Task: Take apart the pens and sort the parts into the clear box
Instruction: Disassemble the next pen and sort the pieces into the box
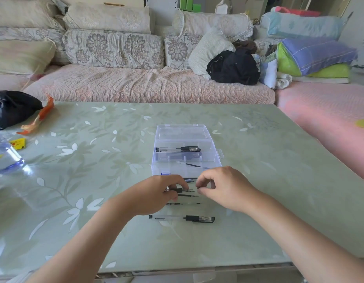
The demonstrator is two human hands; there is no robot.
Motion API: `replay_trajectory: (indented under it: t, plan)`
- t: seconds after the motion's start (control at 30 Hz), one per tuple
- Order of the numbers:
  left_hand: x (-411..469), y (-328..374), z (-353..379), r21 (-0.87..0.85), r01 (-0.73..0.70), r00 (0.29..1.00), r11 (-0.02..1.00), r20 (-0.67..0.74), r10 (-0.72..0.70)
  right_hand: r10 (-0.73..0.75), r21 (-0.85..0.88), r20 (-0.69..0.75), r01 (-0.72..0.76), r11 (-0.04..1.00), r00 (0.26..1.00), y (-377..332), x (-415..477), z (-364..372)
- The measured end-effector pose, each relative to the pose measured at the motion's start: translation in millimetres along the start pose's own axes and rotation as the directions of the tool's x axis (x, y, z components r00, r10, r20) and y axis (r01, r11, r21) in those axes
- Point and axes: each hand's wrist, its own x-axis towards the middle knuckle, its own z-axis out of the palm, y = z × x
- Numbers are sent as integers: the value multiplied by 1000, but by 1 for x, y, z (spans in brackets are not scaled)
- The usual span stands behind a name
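A clear box [215, 158] stands open in the middle of the table, lid tipped back. Its far compartment holds pens [178, 149], the middle one dark parts, the near one a thin refill [192, 165]. Just in front of the box, my left hand [156, 196] grips a pen body [180, 190] with a black collar. My right hand [223, 187] pinches a small part at that pen's tip end; the part itself is hidden by my fingers. Loose refills [189, 195] lie under my hands. A whole capped pen [182, 218] lies nearest to me.
A black bag [12, 107], an orange wrapper [39, 118], a yellow packet [18, 143] and a clear water bottle [5, 156] sit at the table's left. A sofa with cushions and bedding runs behind the glass table [258, 180].
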Motion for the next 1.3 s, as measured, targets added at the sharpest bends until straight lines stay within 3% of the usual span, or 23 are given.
replay_trajectory:
  t: [0.33,0.67,0.87,1.13,1.3]
  plan:
    - [0,0,-1,-30,-17,1000,999,-24,16,3,177,-16,-1,984,1000,-12,1,0]
    - [-1,2,-4,-72,21,999,997,-33,-23,25,217,-25,-19,976,999,-15,1,5]
    - [-3,6,-4,-119,-11,997,993,-74,2,69,398,-27,-52,916,997,-17,1,7]
    - [-5,8,-6,-107,-25,991,994,-130,11,98,439,-70,-57,896,993,-15,4,12]
    - [-6,8,-8,-78,-32,989,996,-144,21,40,303,-35,-28,952,999,-12,4,13]
